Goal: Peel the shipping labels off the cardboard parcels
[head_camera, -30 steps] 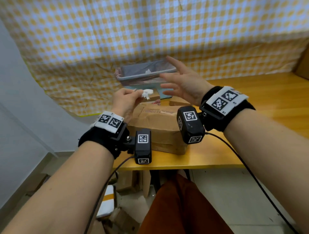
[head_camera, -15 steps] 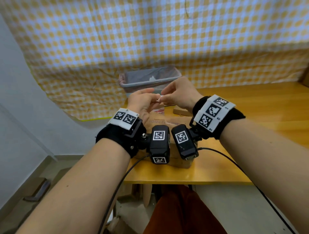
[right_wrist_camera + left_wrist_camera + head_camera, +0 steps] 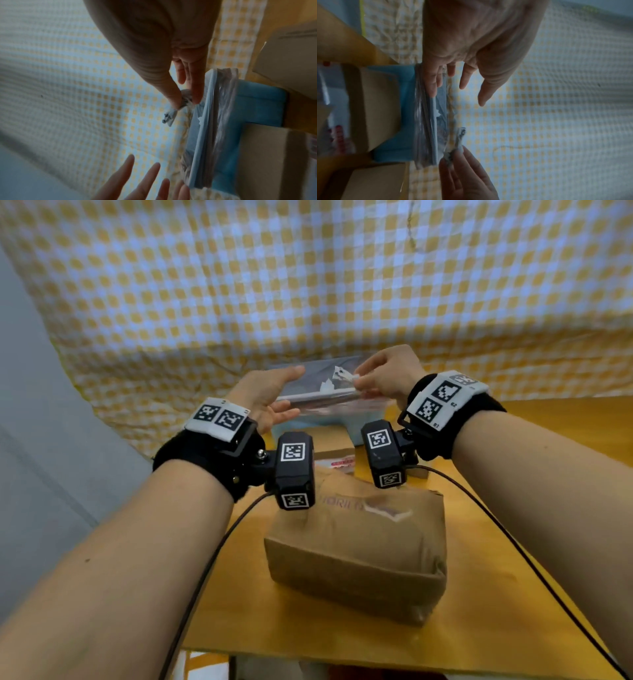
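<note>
Head view, nearest first: a brown cardboard parcel (image 3: 359,549) sits near the front edge of the wooden worktop (image 3: 513,594), a torn patch on its top face, with bare wood around it to the right. Just behind it lies a flatter parcel (image 3: 334,460) with a red-and-white strip showing; I cannot tell whether the two touch. Farther back stands a blue bin (image 3: 329,419) lined with a clear plastic bag (image 3: 342,402), close against the yellow checked cloth (image 3: 308,285) that hangs behind the worktop. Both hands are raised at the bin's rim. The left hand (image 3: 270,395) holds nothing, its fingers (image 3: 435,83) straight and spread apart; from the left wrist view the lowest fingertip lies over the bag at the rim, though real contact is unclear. The right hand (image 3: 387,374) pinches a crumpled white label scrap (image 3: 342,374) between thumb and fingertip, the other fingers loosely extended beside it; the scrap hangs over the bin's opening, clear of the liner. Inside the bin a few white scraps (image 3: 327,386) already lie. Between the two hands the bin's mouth is unobstructed.
</note>
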